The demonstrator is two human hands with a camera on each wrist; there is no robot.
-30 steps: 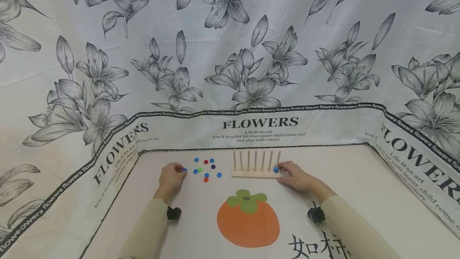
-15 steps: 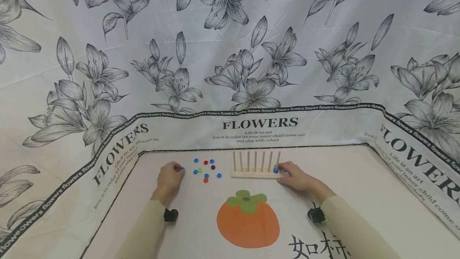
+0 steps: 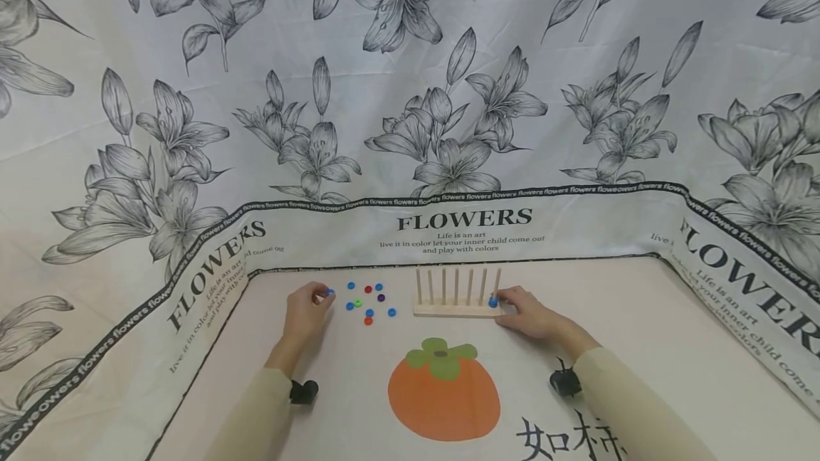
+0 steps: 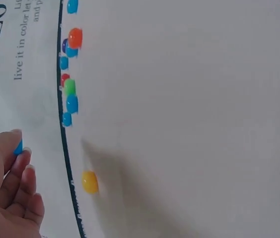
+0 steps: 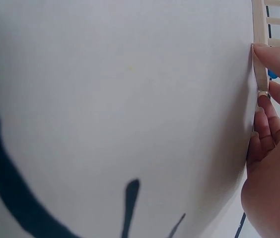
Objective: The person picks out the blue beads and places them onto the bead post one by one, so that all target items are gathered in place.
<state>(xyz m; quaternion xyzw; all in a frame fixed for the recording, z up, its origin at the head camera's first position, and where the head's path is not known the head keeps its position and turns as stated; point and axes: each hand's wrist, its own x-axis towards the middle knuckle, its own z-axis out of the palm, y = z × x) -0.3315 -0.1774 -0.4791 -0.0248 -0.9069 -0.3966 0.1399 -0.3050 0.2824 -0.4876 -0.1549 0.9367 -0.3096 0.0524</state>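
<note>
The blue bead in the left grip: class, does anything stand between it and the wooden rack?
Yes: loose beads lie scattered on the cloth between the blue bead and the wooden rack. They sit low, so lifting it over should probably clear them.

Left arm (image 3: pixel 253 411) and right arm (image 3: pixel 640 404) of mine reach forward, hands well apart. My left hand (image 3: pixel 307 310): thumb and forefinger pinching, other fingers curled. My right hand (image 3: pixel 528 313): thumb apart from forefinger, remaining fingers bent close together.
</note>
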